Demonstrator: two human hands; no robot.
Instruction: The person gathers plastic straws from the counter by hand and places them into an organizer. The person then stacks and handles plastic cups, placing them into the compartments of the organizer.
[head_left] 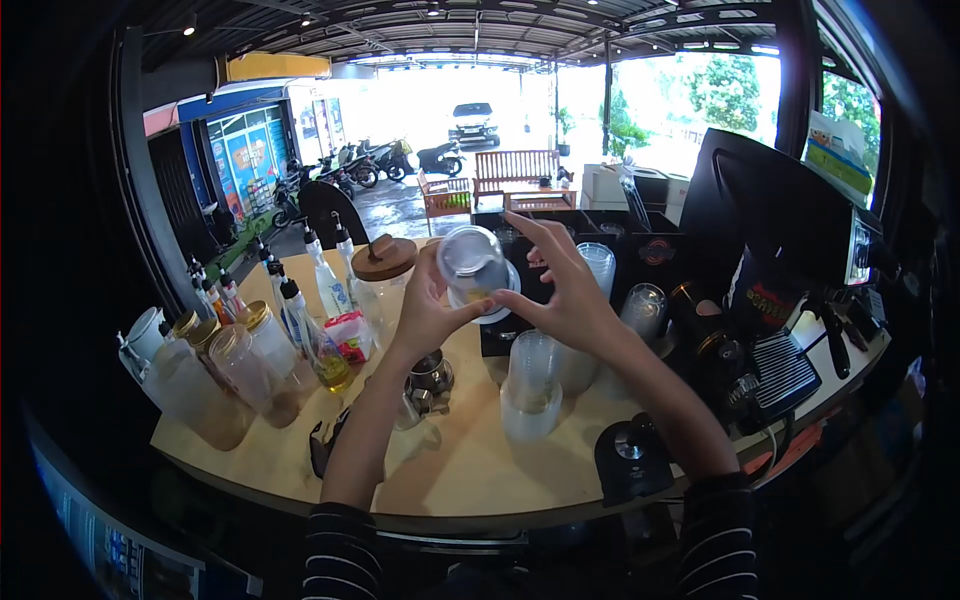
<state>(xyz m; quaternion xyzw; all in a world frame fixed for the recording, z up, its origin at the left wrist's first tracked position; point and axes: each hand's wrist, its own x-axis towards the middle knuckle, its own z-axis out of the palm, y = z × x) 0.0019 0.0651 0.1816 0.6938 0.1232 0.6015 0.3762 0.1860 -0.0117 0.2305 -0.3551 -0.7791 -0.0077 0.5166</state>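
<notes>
My left hand (425,305) is closed around the left side of a clear plastic cup (472,255), raised over the counter. The cup tilts with its round end towards me, and a yellowish patch shows low on it. On the cup's other side, my right hand (565,285) has its fingers spread and its index finger stretched out. Its thumb lies at the cup's lower edge; whether it presses there I cannot tell. A stack of clear plastic cups (533,375) stands below my right hand. Under my left forearm sits a small metal vessel (432,372).
Pump bottles (322,350), lidded jars (240,365) and a wooden-lidded jar (385,265) crowd the counter's left side. To the right are more cups (645,310), a black machine (765,200) and a ridged drip tray (785,372). Beyond stand a wooden bench (515,170) and motorbikes (440,158).
</notes>
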